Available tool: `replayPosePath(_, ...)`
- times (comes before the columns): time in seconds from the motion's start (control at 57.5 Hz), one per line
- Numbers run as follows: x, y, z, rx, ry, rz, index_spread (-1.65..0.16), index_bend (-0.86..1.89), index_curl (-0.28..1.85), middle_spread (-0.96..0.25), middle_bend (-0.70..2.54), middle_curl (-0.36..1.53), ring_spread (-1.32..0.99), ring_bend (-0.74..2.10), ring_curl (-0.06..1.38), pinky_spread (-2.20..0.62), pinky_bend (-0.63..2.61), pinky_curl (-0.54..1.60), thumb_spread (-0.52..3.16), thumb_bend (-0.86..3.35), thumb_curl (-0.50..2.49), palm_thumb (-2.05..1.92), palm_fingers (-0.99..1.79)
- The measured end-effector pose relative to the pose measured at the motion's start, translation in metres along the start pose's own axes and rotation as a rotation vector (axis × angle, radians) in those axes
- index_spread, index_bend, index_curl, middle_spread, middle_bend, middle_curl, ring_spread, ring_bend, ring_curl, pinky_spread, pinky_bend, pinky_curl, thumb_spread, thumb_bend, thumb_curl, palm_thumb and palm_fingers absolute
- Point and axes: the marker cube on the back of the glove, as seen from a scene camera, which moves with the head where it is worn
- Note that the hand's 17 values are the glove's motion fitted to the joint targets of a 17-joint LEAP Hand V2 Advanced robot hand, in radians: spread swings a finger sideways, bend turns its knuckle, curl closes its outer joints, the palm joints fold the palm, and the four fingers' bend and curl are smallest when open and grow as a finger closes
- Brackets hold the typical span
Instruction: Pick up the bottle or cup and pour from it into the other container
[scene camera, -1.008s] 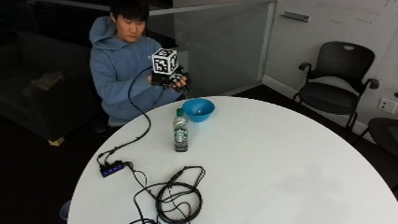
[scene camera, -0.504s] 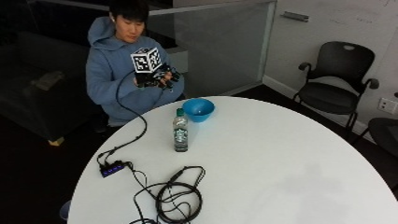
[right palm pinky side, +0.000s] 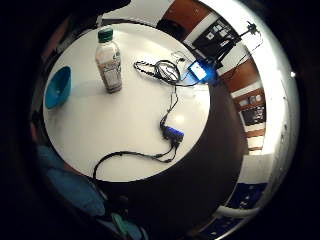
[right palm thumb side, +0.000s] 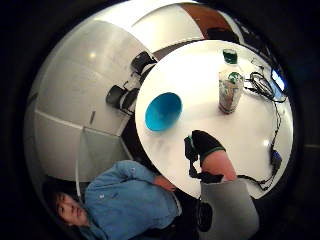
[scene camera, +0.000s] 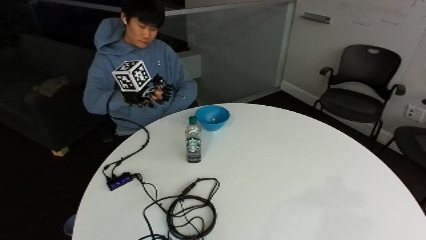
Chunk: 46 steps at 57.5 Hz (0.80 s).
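Note:
A clear bottle (scene camera: 193, 140) with a green cap and a dark label stands upright on the round white table (scene camera: 299, 175), near its far left side. Just behind the bottle sits a blue bowl (scene camera: 213, 117), close to the table's edge. My gloved right hand (scene camera: 150, 94) is raised in front of the person's chest, behind the table edge and well apart from both, with loosely bent fingers holding nothing. From the palm I look down on the bottle (right palm thumb side: 230, 90) and the bowl (right palm thumb side: 162, 111), with my thumb (right palm thumb side: 210, 150) in front. The little finger side view shows the bottle (right palm pinky side: 109, 62) beside the bowl (right palm pinky side: 57, 87).
A coil of black cable (scene camera: 190, 212) lies at the table's near left, joined to a small black hub (scene camera: 120, 181) by the left edge. A black office chair (scene camera: 359, 95) stands beyond the table at the right. A glass partition (scene camera: 246, 50) rises behind.
My gloved hand has drawn back from near the bowl toward the person's chest, leftward and slightly lower. Bottle and bowl have not moved.

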Motion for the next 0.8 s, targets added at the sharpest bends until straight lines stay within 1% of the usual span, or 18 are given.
replayPosePath(0.209,0.044,-0.009,0.011,-0.033,-0.256,0.045,-0.4,0.14,0.21,-0.03,0.2,0.29,0.16,0.51,0.3,0.26,0.63,0.28,0.9,-0.03,0.43,0.74,0.06)
replayPosePath(0.4,0.078,-0.031,0.028,-0.026,-0.413,0.06,-0.39,0.13,0.21,-0.03,0.19,0.3,0.16,0.52,0.3,0.26,0.64,0.28,0.89,-0.03,0.43,0.73,0.05)
replayPosePath(0.609,0.105,-0.059,0.064,-0.012,-0.557,0.069,-0.39,0.13,0.21,-0.02,0.2,0.31,0.16,0.53,0.3,0.27,0.63,0.28,0.88,-0.03,0.42,0.72,0.04)
replayPosePath(0.8,0.106,-0.086,0.104,-0.012,-0.84,0.061,-0.39,0.14,0.21,-0.02,0.2,0.32,0.16,0.54,0.3,0.27,0.64,0.28,0.88,-0.03,0.42,0.72,0.04)
